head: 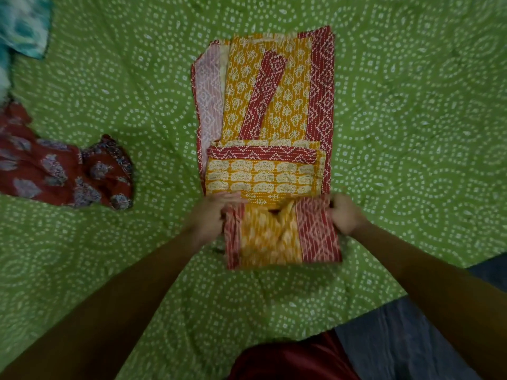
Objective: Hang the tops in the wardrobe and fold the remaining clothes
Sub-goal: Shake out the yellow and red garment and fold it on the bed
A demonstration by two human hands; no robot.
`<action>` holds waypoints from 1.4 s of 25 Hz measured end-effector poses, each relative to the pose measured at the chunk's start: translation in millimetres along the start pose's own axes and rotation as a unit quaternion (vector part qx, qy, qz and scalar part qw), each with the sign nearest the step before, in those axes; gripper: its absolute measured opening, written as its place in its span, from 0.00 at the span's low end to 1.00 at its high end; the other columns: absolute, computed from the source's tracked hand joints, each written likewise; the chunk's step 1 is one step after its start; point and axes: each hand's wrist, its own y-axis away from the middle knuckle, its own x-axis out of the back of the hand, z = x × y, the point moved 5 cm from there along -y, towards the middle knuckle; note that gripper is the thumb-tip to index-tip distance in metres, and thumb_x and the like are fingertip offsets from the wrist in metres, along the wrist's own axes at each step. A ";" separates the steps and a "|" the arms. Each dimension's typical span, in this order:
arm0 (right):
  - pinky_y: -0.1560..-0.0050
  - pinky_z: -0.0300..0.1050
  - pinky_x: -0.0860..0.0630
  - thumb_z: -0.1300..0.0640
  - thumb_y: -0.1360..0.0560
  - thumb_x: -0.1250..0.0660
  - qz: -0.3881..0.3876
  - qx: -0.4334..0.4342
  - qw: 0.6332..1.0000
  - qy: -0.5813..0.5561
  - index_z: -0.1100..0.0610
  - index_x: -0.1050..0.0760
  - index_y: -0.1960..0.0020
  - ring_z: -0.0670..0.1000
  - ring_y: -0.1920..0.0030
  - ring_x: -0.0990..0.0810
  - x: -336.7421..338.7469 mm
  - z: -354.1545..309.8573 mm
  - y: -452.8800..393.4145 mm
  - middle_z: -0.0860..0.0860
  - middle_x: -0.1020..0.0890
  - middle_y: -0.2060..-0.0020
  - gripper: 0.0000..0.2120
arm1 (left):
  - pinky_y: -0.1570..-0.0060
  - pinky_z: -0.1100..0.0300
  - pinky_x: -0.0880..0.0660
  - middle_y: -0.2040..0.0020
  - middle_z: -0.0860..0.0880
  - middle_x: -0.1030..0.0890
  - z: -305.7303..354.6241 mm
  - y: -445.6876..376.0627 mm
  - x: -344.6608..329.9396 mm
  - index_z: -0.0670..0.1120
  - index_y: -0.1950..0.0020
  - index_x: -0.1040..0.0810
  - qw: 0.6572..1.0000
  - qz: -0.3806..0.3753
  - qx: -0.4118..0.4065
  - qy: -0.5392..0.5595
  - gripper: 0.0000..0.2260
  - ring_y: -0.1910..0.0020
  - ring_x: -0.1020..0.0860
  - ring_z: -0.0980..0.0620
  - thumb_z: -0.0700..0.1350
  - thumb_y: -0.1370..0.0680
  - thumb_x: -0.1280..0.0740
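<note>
both hands, left (212, 215) and right (344, 215), grip the near folded end of the yellow-red garment (267, 105).

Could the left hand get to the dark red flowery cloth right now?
Probably not yet. The left hand grips the yellow and red garment along with the right hand. The dark red flowery cloth lies uncovered, off to the left.

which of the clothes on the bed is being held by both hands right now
The yellow and red garment in the middle: the left hand and right hand grip its near end. The dark red floral garment and teal cloth lie untouched.
</note>
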 end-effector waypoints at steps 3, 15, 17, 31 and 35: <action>0.69 0.36 0.24 0.50 0.37 0.24 0.035 -0.093 0.945 -0.312 0.57 0.20 0.64 0.48 0.69 0.21 16.9 -14.6 -31.1 0.49 0.21 0.72 0.11 | 0.56 0.63 0.32 0.42 0.43 0.21 -10.1 -16.2 12.8 0.37 0.37 0.24 0.907 0.124 0.304 0.264 0.15 0.50 0.29 0.52 0.42 0.17 0.44; 0.55 0.40 0.21 0.53 0.21 0.37 0.182 -0.015 0.931 -0.317 0.61 0.20 0.53 0.47 0.60 0.18 9.6 -4.1 12.9 0.49 0.16 0.61 0.12 | 0.58 0.63 0.26 0.68 0.58 0.20 13.4 6.0 29.9 0.48 0.59 0.21 0.891 0.198 0.228 0.340 0.09 0.68 0.23 0.66 0.50 0.22 0.34; 0.58 0.37 0.24 0.56 0.21 0.37 0.162 -0.032 0.936 -0.310 0.63 0.21 0.61 0.46 0.65 0.19 -2.3 3.6 30.5 0.48 0.17 0.67 0.14 | 0.67 0.63 0.31 0.70 0.53 0.21 10.1 29.7 23.0 0.44 0.63 0.20 0.897 0.206 0.248 0.304 0.14 0.72 0.26 0.61 0.51 0.21 0.36; 0.29 0.58 0.39 0.65 0.28 0.36 0.184 0.102 0.893 0.399 0.49 0.50 0.23 0.59 0.28 0.37 -3.4 26.7 38.4 0.56 0.39 0.26 0.39 | 0.40 0.44 0.29 0.32 0.40 0.29 -21.6 53.0 24.1 0.44 0.30 0.32 0.948 0.193 0.055 -0.249 0.25 0.34 0.29 0.37 0.33 0.26 0.36; 0.27 0.61 0.62 0.68 0.28 0.40 0.086 0.284 0.715 0.633 0.46 0.59 0.22 0.56 0.23 0.59 -9.0 -3.8 -4.2 0.51 0.57 0.22 0.44 | 0.27 0.39 0.53 0.21 0.44 0.50 -16.5 4.1 33.2 0.50 0.22 0.47 0.843 -0.012 -0.256 -0.473 0.43 0.23 0.50 0.42 0.42 0.34 0.32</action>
